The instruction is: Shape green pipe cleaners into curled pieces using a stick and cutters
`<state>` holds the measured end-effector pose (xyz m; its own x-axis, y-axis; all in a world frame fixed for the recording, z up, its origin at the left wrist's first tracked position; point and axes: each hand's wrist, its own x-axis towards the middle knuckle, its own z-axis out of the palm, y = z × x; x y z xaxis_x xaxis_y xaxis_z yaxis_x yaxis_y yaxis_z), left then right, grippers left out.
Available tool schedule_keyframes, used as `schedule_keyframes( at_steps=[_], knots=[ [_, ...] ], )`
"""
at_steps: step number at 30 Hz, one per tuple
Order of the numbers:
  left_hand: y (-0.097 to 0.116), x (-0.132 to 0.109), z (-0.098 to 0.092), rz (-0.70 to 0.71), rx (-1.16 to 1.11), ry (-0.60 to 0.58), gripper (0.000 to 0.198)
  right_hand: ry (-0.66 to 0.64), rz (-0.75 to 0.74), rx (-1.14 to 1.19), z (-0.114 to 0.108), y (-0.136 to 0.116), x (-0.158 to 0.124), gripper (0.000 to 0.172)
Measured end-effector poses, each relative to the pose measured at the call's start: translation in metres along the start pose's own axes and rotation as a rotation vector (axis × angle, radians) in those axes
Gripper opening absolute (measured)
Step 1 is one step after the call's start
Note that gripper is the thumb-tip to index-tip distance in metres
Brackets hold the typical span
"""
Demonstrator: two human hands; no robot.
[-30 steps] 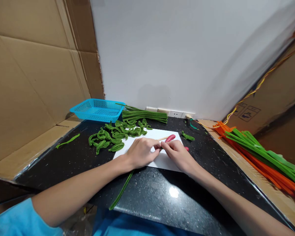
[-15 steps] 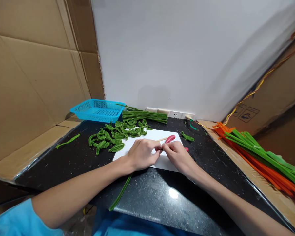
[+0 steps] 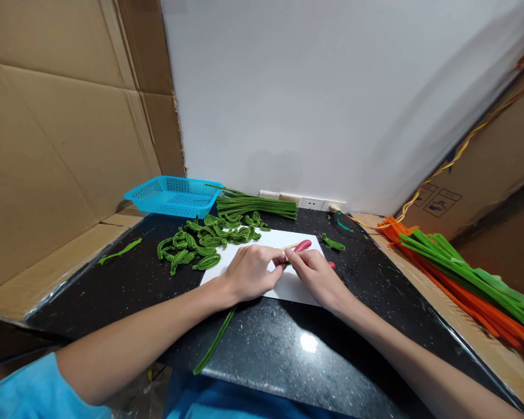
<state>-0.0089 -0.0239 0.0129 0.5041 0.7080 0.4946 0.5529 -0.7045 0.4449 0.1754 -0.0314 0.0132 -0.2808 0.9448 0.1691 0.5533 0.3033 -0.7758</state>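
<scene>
My left hand (image 3: 251, 270) is closed in a pinch on a green chenille stem (image 3: 217, 342), whose long tail runs out below my wrist towards the counter's front edge. My right hand (image 3: 317, 273) faces it with thumb and forefinger pinched at the stem's short end, just right of the left fingertips. Both hands are above a white sheet (image 3: 231, 256). Behind the right fingers lies a red-handled tool (image 3: 304, 245), its head hidden by my hands. Beside it a thin beige stick (image 3: 289, 247) shows in part.
Several looped green chenille shapes (image 3: 207, 235) are heaped left of and on the sheet; one more shape (image 3: 333, 242) lies right. Behind are a bundle of green stems (image 3: 257, 205) and a blue basket (image 3: 174, 203). Orange stems (image 3: 454, 291) and bright green stems (image 3: 475, 279) lie along the right edge.
My right fingertips have shifted slightly up and over the stem's end, and a bit of green now shows between the hands. The left hand has hardly moved.
</scene>
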Motion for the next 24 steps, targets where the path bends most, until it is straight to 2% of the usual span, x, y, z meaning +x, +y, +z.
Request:
schedule_keyframes(
  at_steps=[8,13,24],
  knots=[
    [0.0004,-0.0004,0.0004,-0.014,0.0,0.005,0.013,0.044,0.076,-0.038,-0.0011,0.0005,0.0004,0.064],
    [-0.0019,-0.0008,0.0017,0.007,-0.008,-0.008,0.015,-0.007,0.049,-0.033,-0.0013,0.0007,0.0011,0.061],
    [-0.0013,-0.002,-0.0007,0.014,-0.005,-0.048,0.016,-0.009,-0.006,-0.06,0.0009,0.0037,0.0012,0.056]
  ],
)
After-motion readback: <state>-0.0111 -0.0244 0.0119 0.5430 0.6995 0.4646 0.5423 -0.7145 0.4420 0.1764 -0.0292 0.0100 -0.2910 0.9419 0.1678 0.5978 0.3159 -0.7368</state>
